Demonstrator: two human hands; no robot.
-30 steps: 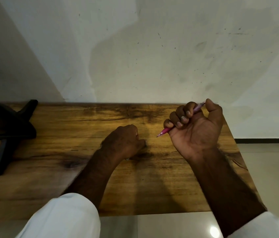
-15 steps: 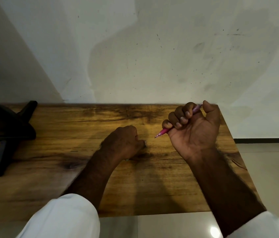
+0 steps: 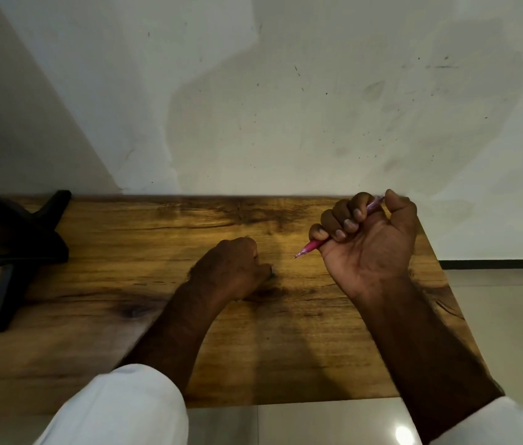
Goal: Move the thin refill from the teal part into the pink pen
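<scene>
My right hand (image 3: 370, 242) is raised above the right side of the wooden table (image 3: 125, 252), fist closed around the pink pen (image 3: 310, 246). The pen's tip points down and left, and its translucent rear end shows by my thumb. My left hand (image 3: 231, 268) rests as a closed fist on the table's middle, knuckles up. I cannot tell whether anything is inside that fist. No teal part or loose refill is visible.
A black stand (image 3: 12, 252) with angled legs occupies the table's left end. A white wall rises right behind the table. The table's right edge drops to a pale tiled floor (image 3: 504, 332). White sleeves cover both forearms near the bottom.
My right hand with the pink pen has drifted slightly left and down. The left fist has stayed in place.
</scene>
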